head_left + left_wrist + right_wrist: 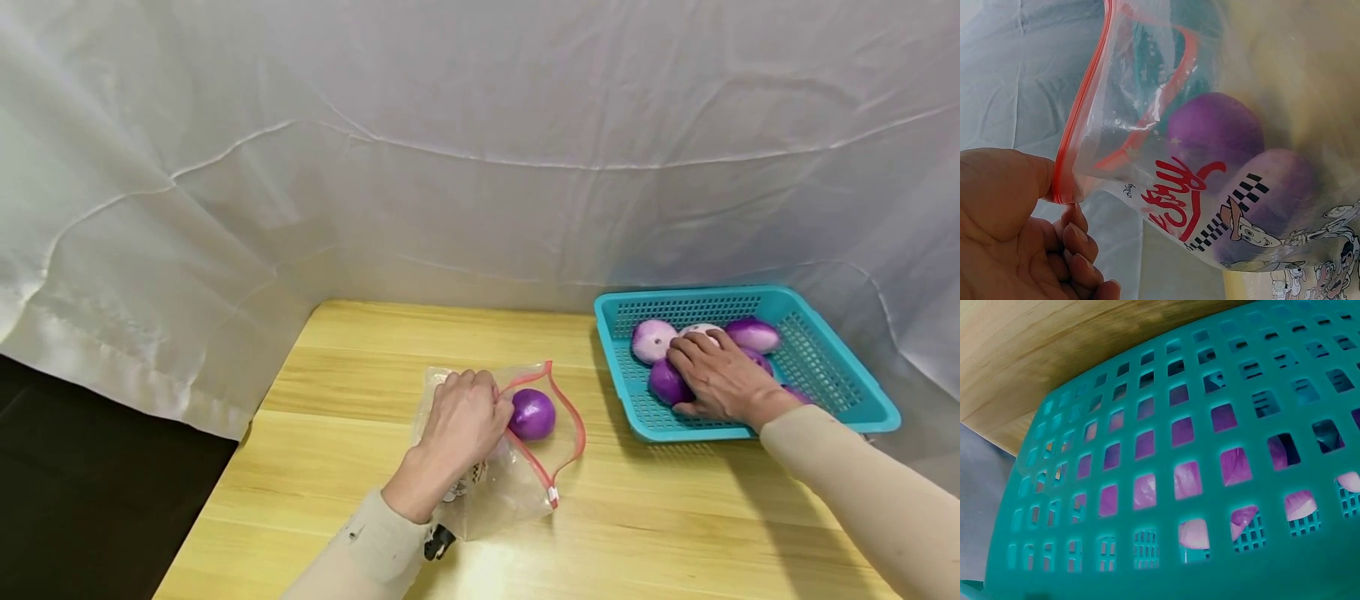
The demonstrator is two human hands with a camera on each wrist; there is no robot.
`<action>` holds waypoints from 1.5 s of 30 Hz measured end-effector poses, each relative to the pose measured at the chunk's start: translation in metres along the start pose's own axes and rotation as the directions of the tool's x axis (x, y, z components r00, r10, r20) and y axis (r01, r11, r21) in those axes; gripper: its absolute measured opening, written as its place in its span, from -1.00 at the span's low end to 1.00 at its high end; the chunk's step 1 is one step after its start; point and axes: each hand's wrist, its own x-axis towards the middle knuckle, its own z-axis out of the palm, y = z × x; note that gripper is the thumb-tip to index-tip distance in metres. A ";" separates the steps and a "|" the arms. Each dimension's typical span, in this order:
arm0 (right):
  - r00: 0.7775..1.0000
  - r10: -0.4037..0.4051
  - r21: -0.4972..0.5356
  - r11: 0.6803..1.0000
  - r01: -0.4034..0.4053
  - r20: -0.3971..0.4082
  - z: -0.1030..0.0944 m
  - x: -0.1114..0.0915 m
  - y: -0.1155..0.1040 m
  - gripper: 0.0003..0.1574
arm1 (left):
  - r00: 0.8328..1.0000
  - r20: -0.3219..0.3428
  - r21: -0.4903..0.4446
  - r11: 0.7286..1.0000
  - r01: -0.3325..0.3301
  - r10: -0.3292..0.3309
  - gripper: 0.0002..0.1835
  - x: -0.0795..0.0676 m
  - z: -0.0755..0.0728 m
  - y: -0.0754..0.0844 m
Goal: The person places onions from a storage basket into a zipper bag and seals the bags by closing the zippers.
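Observation:
At the middle of the head view, my left hand (467, 417) pinches the rim of a clear zip bag (510, 496) with a red zip edge. The left wrist view shows thumb and fingers on that red edge (1075, 137). Inside the bag lie a purple onion (1216, 128) and a paler one (1275, 187); the bag's mouth gapes to the right. My right hand (716, 375) reaches into a teal basket (862, 392), thumb and fingers around a purple onion (667, 382). Several other onions surround it, some partly hidden by the hand.
The basket stands at the right of the wooden table (337, 400), near a pale cloth (480, 208) hanging behind. A dark area (90, 492) lies beyond the table's left edge. In the right wrist view, the basket's perforated wall (1166, 456) covers most of the frame.

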 end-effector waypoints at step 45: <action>0.881 0.189 0.008 0.979 -0.205 -0.433 -0.066 0.037 0.003 0.07 | 1.000 0.016 -0.004 1.000 0.004 -0.004 -0.78 0.004 -0.007 -0.005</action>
